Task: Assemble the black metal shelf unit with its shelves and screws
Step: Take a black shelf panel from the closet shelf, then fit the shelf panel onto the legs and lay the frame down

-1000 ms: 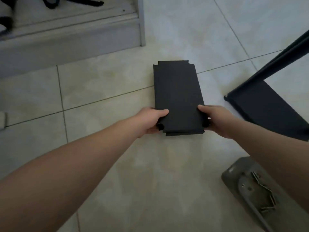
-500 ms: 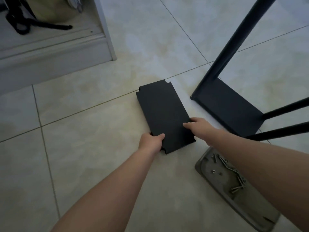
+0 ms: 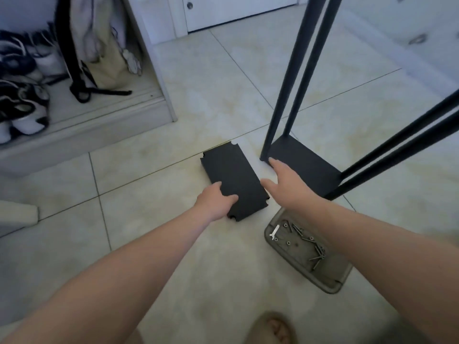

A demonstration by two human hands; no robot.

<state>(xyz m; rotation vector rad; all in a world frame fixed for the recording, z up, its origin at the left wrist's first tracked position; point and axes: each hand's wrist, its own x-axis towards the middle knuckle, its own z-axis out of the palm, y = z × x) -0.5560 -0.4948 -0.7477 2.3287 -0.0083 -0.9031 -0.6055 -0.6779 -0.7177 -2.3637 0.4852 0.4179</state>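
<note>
Your left hand [image 3: 217, 201] gripped the near end of the shelf panels [image 3: 232, 175], long axis pointing away; your right hand [image 3: 283, 182], spread and empty, hovered nearer the frame [image 3: 308, 167].

The shelf panels [image 3: 233, 180] at frame centre are showing matte black, the shelf frame [image 3: 305, 167] likewise. The tray [image 3: 332, 289] at lower right is showing dull grey, its screws [image 3: 319, 253] dark. Floor tiles [image 3: 223, 90] are showing mottled cream; shoes [image 3: 24, 108] at upper left are showing black and white
</note>
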